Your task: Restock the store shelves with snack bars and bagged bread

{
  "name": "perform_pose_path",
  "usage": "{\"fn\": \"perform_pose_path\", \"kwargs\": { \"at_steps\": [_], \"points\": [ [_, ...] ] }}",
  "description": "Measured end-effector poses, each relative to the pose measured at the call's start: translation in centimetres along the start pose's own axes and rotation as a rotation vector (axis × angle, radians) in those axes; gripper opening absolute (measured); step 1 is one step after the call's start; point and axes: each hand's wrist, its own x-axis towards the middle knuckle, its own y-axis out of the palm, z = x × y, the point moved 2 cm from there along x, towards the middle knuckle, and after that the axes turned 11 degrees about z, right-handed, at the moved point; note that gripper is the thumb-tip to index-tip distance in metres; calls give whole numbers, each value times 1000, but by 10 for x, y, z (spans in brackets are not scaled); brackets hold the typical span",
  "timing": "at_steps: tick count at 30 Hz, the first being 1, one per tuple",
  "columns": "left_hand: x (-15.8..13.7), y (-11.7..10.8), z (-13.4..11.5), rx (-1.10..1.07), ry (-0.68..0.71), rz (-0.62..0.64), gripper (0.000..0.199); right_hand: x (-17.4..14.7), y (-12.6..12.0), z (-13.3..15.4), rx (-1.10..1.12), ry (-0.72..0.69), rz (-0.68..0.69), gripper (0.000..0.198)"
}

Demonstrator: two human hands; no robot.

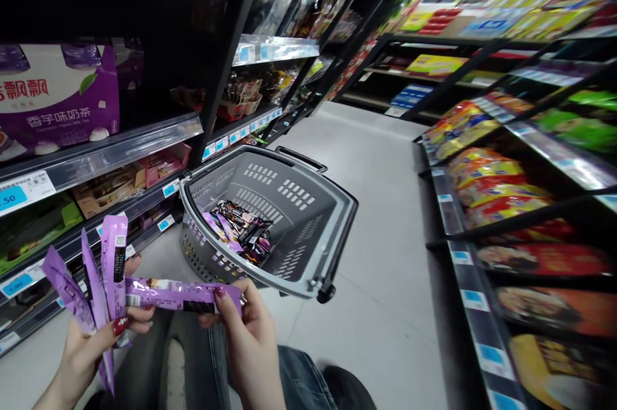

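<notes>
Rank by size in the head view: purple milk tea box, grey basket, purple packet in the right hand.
1. Grey basket
2. Purple milk tea box, cut off at left edge
3. Purple packet in right hand

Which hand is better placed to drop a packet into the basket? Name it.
Probably the right hand: it pinches one purple packet by its end, nearer the grey basket; the left hand holds several upright packets.

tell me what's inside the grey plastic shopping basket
Glossy purple and black packets lie piled inside the grey plastic shopping basket. Its near wall and the pile itself cover whatever lies lower down, which cannot be seen.
</notes>
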Motion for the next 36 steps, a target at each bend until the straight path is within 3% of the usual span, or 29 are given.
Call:
{"fn": "perform_pose_path", "kwargs": {
  "at_steps": [6, 11, 14, 18, 21, 25, 30, 33, 35, 36],
  "points": [
    [5, 0, -2, -14, -164, -15, 47, 3, -6, 9, -51, 84, 116, 26],
    [5, -2, 1, -52, -248, -57, 75, 4, -9, 9, 25, 121, 142, 27],
    [5, -2, 2, -76, -265, -71, 81, 2, -9, 7, 46, 113, 162, 26],
    [4, -2, 1, -129, -267, -88, 75, 1, -9, 3, 45, 85, 184, 24],
    [4, -3, -1, -144, -252, -91, 57, 0, -10, 2, -19, 78, 195, 25],
    [2, -5, -4, -111, -178, -44, 38, -3, -13, 6, -258, 19, 202, 22],
    [-3, -8, -9, -28, -54, -15, 41, -6, -16, 17, -506, -101, 248, 22],
    [-2, -8, -12, -38, -71, -12, 43, -6, -18, 19, -408, -62, 256, 24],
    [0, -7, -10, -93, -145, -43, 43, -7, -13, 14, -154, -35, 302, 34],
    [1, -6, -8, -137, -202, -69, 42, -8, -7, 8, 3, -28, 347, 48]
  ]
}}
